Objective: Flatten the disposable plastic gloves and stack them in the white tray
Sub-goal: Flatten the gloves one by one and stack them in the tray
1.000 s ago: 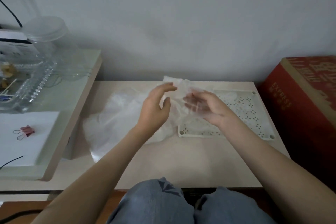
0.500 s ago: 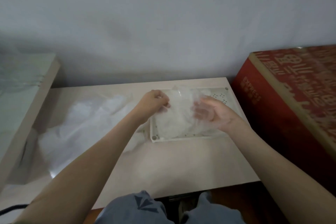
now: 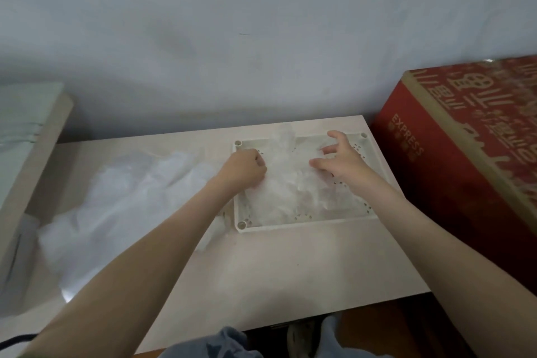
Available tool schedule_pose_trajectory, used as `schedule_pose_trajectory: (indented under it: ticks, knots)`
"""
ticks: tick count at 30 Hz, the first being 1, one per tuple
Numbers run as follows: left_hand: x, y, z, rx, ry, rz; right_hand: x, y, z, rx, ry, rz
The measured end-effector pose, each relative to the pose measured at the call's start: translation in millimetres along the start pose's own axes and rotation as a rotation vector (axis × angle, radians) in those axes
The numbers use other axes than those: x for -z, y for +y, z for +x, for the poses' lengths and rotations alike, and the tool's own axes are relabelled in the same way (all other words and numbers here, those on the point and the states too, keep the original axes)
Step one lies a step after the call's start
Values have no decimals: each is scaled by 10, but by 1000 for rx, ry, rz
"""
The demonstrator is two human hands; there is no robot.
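— What's the left hand (image 3: 247, 167) up to?

— It's down in the tray (image 3: 305, 225), on its left side, knuckles up and fingers curled tight under. They're bunched on the left edge of the glove (image 3: 287, 186) and look to be nipping the film. The tips are tucked out of sight.

— And the right hand (image 3: 343, 161)?

— Spread wide. The fingers are apart and a little bent, with the fingertips (image 3: 325, 150) down on the right part of the same glove. One finger is lifted near the far rim. It grips nothing, it only touches.

— Where does the glove lie, then?

— Inside the tray, across the middle, between the two hands. It's crumpled in places and one bit pokes up at the far rim. There's clear film spread over most of the tray floor, and I can't tell how many layers.

— And the tray itself?

— On the right part of the table (image 3: 290, 264), toward the far edge. A red box (image 3: 465, 160) stands just beside the table on the right.

— The other gloves?

— A loose pile (image 3: 116, 206) on the left of the table. It reaches the tray's left wall, under the left forearm.
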State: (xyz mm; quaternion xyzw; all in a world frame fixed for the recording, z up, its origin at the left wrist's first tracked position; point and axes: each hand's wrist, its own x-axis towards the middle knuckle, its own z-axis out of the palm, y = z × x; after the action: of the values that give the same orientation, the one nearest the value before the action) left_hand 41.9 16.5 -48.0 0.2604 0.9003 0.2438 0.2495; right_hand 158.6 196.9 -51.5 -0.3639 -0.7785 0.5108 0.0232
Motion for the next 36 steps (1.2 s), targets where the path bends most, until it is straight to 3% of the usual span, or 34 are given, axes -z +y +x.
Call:
schedule_pose_trajectory:
  ticks: [5, 19, 24, 26, 30, 36]
  knots:
    - [-52, -4, 22, -88, -3, 206, -44, 98, 65, -31, 37, -12]
    - [-220, 20, 129, -198, 277, 287, -144, 198, 18, 19, 32, -4]
    - [-387, 50, 42, -504, 497, 303, -189, 190, 17, -2, 77, 25]
    - [-422, 61, -16, -560, 375, 348, -194, 188, 7, 10, 69, 27]
    - [-464, -43, -12, -377, 62, 451, -196, 217, 20, 35, 63, 16]
    - [-522, -175, 29, -341, -103, 582, -176, 196, 39, 35, 40, 15]
